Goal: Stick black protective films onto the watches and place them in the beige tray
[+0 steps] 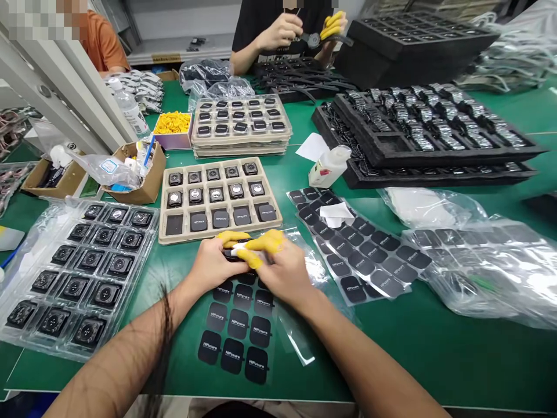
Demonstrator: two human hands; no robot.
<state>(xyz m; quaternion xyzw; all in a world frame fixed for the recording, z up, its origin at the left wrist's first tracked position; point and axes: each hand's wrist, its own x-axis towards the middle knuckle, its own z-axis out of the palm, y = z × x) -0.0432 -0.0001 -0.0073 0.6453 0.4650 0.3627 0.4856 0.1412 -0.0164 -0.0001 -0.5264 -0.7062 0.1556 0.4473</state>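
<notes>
My left hand [214,262], with a yellow finger cot, is closed around a dark watch case [229,253] mostly hidden by the fingers. Wearing several yellow cots, my right hand [282,267] presses a small white wipe [239,249] against the case. Below both hands lies a clear sheet of black HiFuture film stickers [238,324], its upper end covered by the hands. Just beyond stands a beige tray [162,229]. Its two far rows hold watch cases, and the near row has stickered pieces beside one vacant slot at the left.
A clear blister tray [143,255] of watch cases lies left. More sticker sheets [361,249], a white bottle [329,166] and plastic bags [491,273] are on the right. Black foam trays [426,157] stand behind them. A co-worker [287,35] handles a watch across the table.
</notes>
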